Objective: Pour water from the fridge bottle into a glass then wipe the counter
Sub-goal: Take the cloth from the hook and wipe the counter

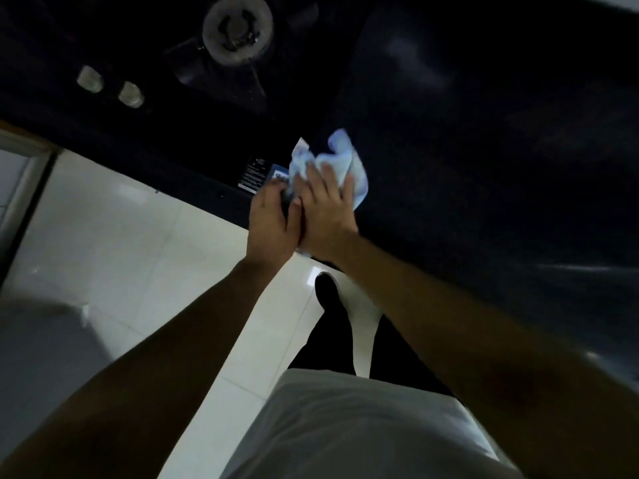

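Note:
A crumpled light blue cloth (340, 160) lies on the front edge of the dark counter (484, 133). My right hand (326, 209) lies flat on top of the cloth, fingers spread over it. My left hand (273, 219) is pressed against the right one at the counter's edge, fingers curled onto the cloth's left side. No bottle or glass is in view.
A gas hob with a round burner (238, 27) and two silver knobs (110, 86) takes up the counter's left part. A sticker label (255, 174) is on the hob's front edge. White floor tiles (121, 236) lie below, with my dark-trousered legs (332, 326).

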{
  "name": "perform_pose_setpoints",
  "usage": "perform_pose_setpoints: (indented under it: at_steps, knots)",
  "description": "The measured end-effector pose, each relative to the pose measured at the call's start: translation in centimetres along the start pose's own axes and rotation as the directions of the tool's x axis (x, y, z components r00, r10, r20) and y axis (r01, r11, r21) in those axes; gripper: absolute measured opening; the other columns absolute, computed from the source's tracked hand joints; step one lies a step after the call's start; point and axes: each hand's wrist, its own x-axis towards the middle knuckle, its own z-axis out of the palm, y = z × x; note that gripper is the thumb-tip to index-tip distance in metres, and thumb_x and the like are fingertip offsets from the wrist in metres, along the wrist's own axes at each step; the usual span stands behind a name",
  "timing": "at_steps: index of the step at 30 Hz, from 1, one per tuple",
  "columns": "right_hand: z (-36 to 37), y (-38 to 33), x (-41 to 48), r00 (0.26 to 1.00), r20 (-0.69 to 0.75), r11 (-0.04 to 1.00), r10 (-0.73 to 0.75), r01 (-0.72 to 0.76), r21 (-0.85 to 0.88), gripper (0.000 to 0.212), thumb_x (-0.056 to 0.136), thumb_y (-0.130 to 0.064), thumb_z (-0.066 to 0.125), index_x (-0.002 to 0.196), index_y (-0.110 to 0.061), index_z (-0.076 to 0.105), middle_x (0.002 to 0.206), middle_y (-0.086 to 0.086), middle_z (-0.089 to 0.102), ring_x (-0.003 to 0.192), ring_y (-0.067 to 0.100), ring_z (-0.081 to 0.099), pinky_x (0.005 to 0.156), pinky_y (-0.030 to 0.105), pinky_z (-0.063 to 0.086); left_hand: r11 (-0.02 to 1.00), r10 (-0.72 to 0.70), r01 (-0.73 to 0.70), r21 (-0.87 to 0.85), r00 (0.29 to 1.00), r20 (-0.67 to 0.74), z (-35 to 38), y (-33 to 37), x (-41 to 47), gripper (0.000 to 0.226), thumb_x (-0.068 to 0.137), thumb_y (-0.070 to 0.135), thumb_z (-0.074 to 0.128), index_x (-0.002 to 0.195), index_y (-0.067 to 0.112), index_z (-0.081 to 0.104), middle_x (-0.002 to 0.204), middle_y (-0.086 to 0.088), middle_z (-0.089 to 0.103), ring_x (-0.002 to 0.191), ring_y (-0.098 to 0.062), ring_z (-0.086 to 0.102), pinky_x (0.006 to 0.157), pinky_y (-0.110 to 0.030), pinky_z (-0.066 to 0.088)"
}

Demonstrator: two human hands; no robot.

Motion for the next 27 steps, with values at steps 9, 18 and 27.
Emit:
perform_pose_setpoints:
  at_steps: [9, 18, 27]
  knots:
    - [-1.8, 10.7, -3.0, 0.977, -0.094, 0.976, -0.191, 0.200, 0.088, 0.069, 0.079, -0.059, 0.053, 0.135, -0.020, 0.052, 0.144, 0.014, 0.050, 0.136, 0.037, 0.042, 0.110, 0.057, 0.033, 0.966, 0.023, -0.040, 0.255, 0.997, 0.073, 1.8, 1.3, -0.5, 0.056, 0.092, 0.034, 0.061, 0.135, -0.001, 0.053, 0.144, -0.031, 0.046, 0.131, -0.050, 0.045, 0.103, -0.057, 0.038]
    - [-1.2, 37.3, -33.9, 0.289, 0.050, 0.259, 0.956, -0.912, 0.318, 0.078, 0.090, -0.062, 0.043, 0.152, -0.017, 0.027, 0.156, 0.020, 0.028, 0.143, 0.037, 0.024, 0.116, 0.057, 0.019, 0.933, 0.019, -0.120, 0.341, 0.958, 0.285, 7.7, 6.2, -1.7, 0.072, 0.093, 0.048, 0.059, 0.152, 0.018, 0.030, 0.164, -0.025, 0.015, 0.151, -0.046, 0.009, 0.114, -0.071, 0.012]
    - [0.0, 30.6, -28.3, -0.044, 0.158, -0.108, 0.986, -0.898, 0.427, 0.090, 0.089, -0.062, 0.051, 0.157, -0.014, 0.016, 0.163, 0.025, 0.008, 0.150, 0.044, 0.007, 0.112, 0.072, 0.011, 0.861, -0.047, -0.172, 0.479, 0.910, 0.412, 12.1, 11.6, -2.8, 0.081, 0.094, 0.059, 0.048, 0.156, 0.016, 0.018, 0.166, -0.022, 0.009, 0.151, -0.050, 0.002, 0.112, -0.076, 0.008]
